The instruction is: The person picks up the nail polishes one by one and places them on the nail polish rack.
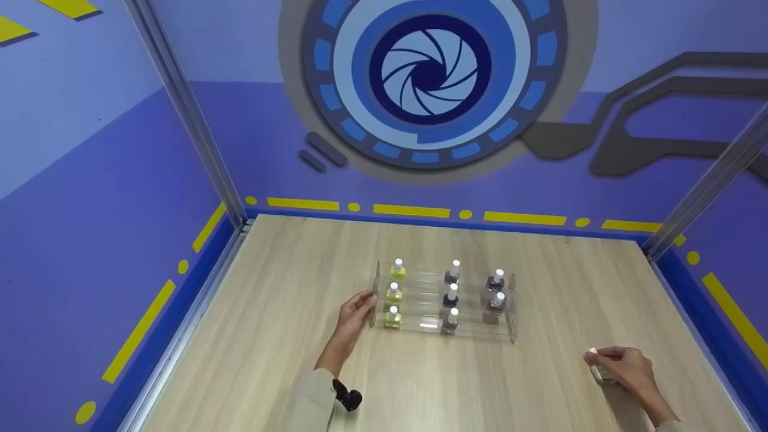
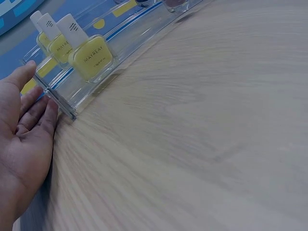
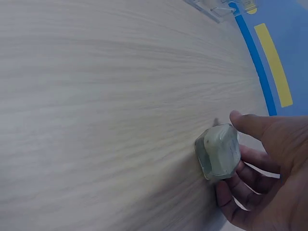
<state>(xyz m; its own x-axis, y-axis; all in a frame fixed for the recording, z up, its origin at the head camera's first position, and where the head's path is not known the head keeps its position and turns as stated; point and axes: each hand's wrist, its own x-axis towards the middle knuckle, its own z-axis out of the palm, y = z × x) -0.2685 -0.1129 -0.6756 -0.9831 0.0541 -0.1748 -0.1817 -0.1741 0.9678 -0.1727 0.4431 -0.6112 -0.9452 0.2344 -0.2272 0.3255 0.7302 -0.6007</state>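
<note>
A clear acrylic stepped rack (image 1: 423,326) stands mid-table with nail polish bottles on its tiers. Its left column has three yellow bottles (image 2: 91,57) with white caps; its middle column has three dark purple ones (image 1: 450,299). Toward the right end are two more dark bottles (image 1: 497,303). My left hand (image 1: 353,319) rests against the rack's left side panel, its fingers loosely extended along the outside. Off to the right and nearer me, my right hand (image 1: 630,367) holds a nail polish bottle (image 3: 220,150) of pale grey-green polish, tilted, with a white cap, low over the table.
The wooden tabletop (image 1: 270,336) is bordered by blue panelled walls (image 1: 510,198) and metal posts (image 1: 186,108). A black wrist camera mount (image 1: 348,396) shows on the left sleeve (image 1: 312,402).
</note>
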